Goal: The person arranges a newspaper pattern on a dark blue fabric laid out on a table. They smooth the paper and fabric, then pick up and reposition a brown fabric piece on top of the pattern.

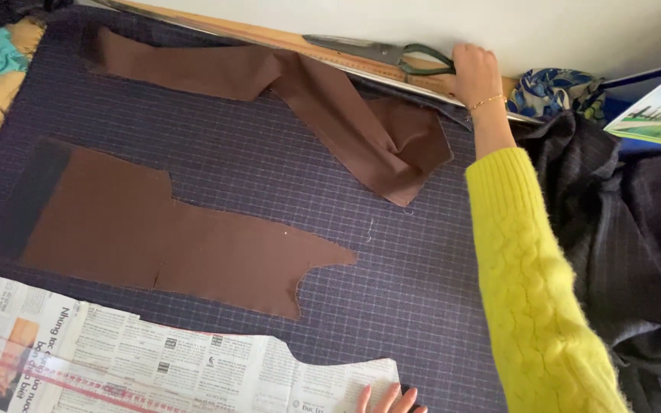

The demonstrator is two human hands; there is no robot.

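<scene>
Scissors (388, 53) lie at the far edge of the table, on a long wooden ruler (269, 36) that runs along the white wall. They are big and dark, with the blades pointing left and the green handles on the right. The right hand (474, 73) is stretched far out and rests at the handles. Its fingers curl over the handle loops, but you cannot tell if it grips them tight. The arm wears a fuzzy yellow sleeve (533, 283) and a thin gold bracelet (486, 100).

The left hand (390, 400) shows only its fingertips at the near edge. They lie flat and spread out, pressing on a sheet of newspaper (154, 359) cut to a shape.

A dark checked cloth (422, 283) covers the table. Two pieces of brown cloth lie on it. The flat brown piece (170, 237) is just beyond the newspaper. The folded brown piece (330, 99) is farther away, near the ruler, with its end bunched up. On the right sits a heap of dark fabric (621, 229) and a blue flowered cloth (556, 90).
</scene>
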